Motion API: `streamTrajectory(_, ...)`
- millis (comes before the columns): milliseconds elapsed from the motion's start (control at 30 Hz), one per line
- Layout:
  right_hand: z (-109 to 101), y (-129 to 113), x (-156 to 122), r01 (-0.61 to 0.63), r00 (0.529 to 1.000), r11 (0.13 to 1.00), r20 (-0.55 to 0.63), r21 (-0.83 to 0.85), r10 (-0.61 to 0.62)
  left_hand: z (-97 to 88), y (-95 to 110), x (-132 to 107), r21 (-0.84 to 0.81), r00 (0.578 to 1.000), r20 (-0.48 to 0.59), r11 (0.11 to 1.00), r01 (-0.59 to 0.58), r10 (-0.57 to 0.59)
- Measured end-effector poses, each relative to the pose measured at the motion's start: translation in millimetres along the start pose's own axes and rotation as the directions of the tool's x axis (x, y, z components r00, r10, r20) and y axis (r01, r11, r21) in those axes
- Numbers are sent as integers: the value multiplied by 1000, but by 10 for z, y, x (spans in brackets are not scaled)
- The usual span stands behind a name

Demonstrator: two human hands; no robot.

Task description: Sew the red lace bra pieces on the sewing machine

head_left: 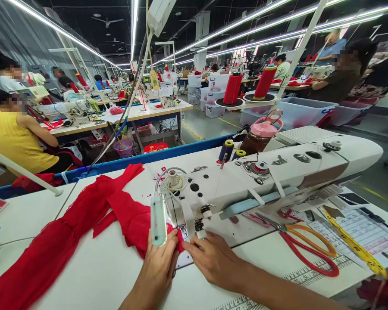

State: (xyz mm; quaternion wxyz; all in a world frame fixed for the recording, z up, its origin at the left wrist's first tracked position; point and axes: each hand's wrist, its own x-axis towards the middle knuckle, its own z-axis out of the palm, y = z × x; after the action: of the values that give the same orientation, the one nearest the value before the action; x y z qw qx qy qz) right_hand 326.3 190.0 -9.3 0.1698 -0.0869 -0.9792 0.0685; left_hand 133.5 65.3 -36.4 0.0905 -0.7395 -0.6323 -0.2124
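Observation:
A white sewing machine (210, 189) stands across the table, its needle end towards my hands. Red fabric (132, 219) lies under its presser foot (184, 232) and trails off to the left. My left hand (160, 265) is closed on the fabric just left of the foot; a clear guard or lamp in front hides part of its fingers. On the right of the foot, my right hand (215, 260) has its fingers curled, with thumb and forefinger at the fabric's edge. The needle itself cannot be made out.
Scissors (305, 245) with red and orange handles and a yellow tape measure (355, 243) lie right, by written papers. Red thread cones (233, 88) stand above the machine. Behind it is a pink-lidded jug (261, 131). A person in yellow (13, 137) sits left.

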Motion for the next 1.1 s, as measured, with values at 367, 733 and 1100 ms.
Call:
streamTrajectory(367, 61, 68, 64, -26, 997, 996, -78, -84, 20, -37, -3, 212, -182, 997, -35, 981, 65, -72)
streamTrajectory(733, 112, 82, 40, -26, 991, 992, -137, -121, 10, 65, -121, 181, -156, 999, -25, 987, 25, -29)
streamTrajectory(1100, 174, 103, 24, -29, 990, 993, -142, -112, 13, 62, -30, 85, 8, 994, 21, 994, 111, -111)
